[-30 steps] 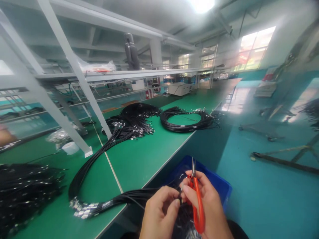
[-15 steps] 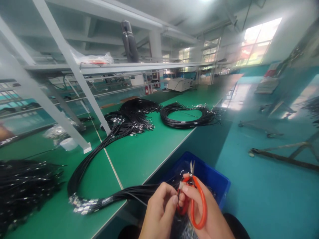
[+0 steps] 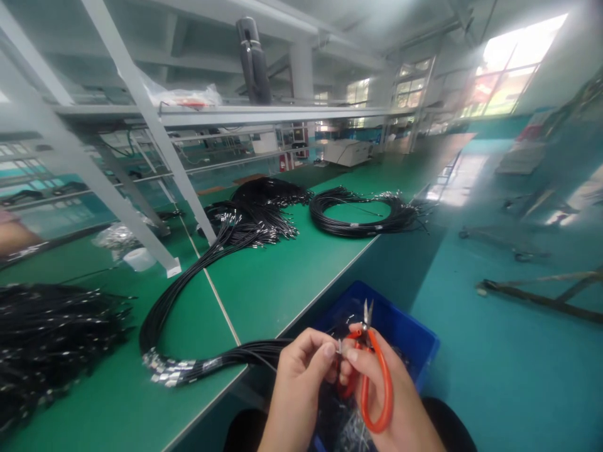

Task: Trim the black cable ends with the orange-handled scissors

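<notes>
My right hand (image 3: 384,383) is closed around red-handled scissors (image 3: 387,395), their blades pointing up and slightly apart. With its thumb and finger it also pinches near a small pale piece (image 3: 340,346) between my hands. My left hand (image 3: 301,373) is closed in a pinch on the end of a black cable beside that piece; its fingers hide most of the end. Behind my left hand runs a bundle of black cables (image 3: 162,301), curving over the green table, with silvery labels at its bend. Below my hands stands a blue bin (image 3: 419,336) holding clear scraps.
A coiled cable bundle (image 3: 330,223) and a dark cable pile (image 3: 264,194) lie farther along the green table (image 3: 264,282). More cables (image 3: 51,345) are at left, near a white roll (image 3: 140,258). Shelf posts (image 3: 155,144) rise from the table. Another person's arm (image 3: 16,235) shows at far left.
The view has shifted slightly, so the table things appear farther right and higher. My hands stay together, the left turned a little, and the pale piece between them shows more clearly.
</notes>
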A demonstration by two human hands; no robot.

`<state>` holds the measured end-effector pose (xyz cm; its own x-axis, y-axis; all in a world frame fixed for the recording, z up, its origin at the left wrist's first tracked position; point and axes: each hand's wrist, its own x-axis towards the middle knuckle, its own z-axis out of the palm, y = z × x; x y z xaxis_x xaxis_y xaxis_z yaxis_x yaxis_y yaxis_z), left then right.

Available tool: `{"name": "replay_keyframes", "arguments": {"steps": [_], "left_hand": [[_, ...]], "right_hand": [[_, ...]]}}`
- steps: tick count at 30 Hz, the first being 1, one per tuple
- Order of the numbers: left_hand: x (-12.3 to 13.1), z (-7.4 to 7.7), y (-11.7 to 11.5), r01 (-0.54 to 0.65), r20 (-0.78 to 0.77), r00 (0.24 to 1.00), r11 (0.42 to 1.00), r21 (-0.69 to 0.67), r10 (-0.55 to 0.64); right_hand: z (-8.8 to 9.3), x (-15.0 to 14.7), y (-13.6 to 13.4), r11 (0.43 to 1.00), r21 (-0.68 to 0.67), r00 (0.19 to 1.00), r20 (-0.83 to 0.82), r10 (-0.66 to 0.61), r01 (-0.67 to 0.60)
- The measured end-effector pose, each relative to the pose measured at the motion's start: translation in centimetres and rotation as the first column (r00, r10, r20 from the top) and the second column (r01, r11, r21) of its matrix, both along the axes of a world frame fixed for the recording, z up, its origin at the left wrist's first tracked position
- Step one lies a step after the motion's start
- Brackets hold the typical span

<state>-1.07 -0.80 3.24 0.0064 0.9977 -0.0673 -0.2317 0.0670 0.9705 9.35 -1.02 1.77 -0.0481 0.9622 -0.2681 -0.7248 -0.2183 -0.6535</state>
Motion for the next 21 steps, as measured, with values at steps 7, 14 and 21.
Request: {"name": "replay_keyframes", "arguments": {"steps": [7,14,21], "left_hand": [[0.0,-0.4,0.5,0.088,0.069,0.994,0.996,0.029,-0.090],[-1.3,-0.1,0.0,-0.024,-0.582,0.771,0.924,0.381,0.259],[-1.8,0.1,0.2,-0.052,-0.620,0.719,0.914,0.403,0.314]], "right_hand": [[0.4,0.1,0.1,1.000,-0.010,0.998,-0.066,0.013,-0.014],[0.6,0.2,0.4,0.998,-0.061,0.991,-0.129,0.015,-0.023],[1.2,0.0,0.6,0.997,-0.075,0.991,-0.131,-0.001,-0.009]]}}
